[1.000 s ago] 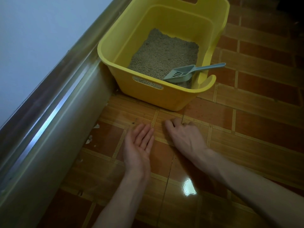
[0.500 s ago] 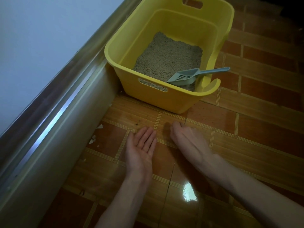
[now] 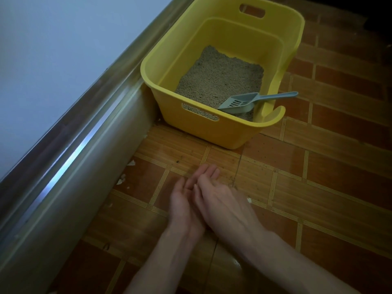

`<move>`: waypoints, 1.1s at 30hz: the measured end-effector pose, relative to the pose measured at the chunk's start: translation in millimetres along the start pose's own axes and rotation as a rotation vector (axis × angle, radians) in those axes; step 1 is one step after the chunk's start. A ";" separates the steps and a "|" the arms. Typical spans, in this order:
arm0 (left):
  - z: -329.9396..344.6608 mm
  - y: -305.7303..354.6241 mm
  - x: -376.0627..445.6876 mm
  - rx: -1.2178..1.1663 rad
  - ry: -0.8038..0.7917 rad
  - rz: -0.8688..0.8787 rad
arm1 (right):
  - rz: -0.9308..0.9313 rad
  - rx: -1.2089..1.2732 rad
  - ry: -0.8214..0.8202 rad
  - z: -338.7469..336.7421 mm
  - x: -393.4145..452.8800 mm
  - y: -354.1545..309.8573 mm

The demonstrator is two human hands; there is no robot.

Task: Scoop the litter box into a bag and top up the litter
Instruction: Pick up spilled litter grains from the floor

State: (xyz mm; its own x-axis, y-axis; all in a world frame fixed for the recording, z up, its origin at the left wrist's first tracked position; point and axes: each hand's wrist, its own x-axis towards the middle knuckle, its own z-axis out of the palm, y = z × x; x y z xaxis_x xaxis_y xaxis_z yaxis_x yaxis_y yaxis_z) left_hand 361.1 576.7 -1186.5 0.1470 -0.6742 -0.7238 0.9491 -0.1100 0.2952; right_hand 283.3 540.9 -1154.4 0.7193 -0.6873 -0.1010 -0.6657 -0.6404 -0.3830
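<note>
A yellow litter box (image 3: 220, 132) stands on the tiled floor against the metal baseboard, part filled with grey-brown litter (image 3: 220, 81). A grey-blue slotted scoop (image 3: 239, 102) lies in its near right corner, handle resting in the notch of the right wall. My left hand (image 3: 183, 205) lies palm up just above the floor, fingers relaxed. My right hand (image 3: 222, 203) is palm down, its fingers reaching over the left hand's fingers. Both are in front of the box and hold nothing that I can see. No bag is in view.
A shiny metal baseboard (image 3: 84, 166) runs along the left under a pale wall. Small white flakes (image 3: 122, 180) and dark specks lie on the brown tiled floor (image 3: 318, 187) near the hands.
My right hand has moved left from the floor tiles over my left hand's fingers. The left hand stays palm up. The view has shifted, so the box sits further right.
</note>
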 end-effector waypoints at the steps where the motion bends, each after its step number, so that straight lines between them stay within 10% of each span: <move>1: 0.8 0.2 -1.0 -0.002 -0.005 -0.002 | -0.008 -0.035 -0.033 -0.4 -3.0 1.6; 15: 6.5 2.7 -9.2 -0.046 -0.002 0.022 | 0.054 0.029 0.313 -11.0 -31.7 67.1; 20: 5.4 3.6 -4.6 -0.038 0.021 0.040 | 0.359 -0.246 0.203 -23.0 -7.2 153.1; 33: 8.0 -0.3 1.1 0.005 0.044 0.046 | 0.172 -0.450 0.090 -19.7 48.9 185.6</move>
State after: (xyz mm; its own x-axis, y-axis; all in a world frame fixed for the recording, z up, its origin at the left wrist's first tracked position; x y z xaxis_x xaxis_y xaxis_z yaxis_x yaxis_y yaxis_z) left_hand 358.7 570.1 -1182.3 0.2027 -0.6455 -0.7364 0.9396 -0.0837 0.3320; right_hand 191.0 381.7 -1212.3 0.5843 -0.8105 -0.0409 -0.8076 -0.5857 0.0693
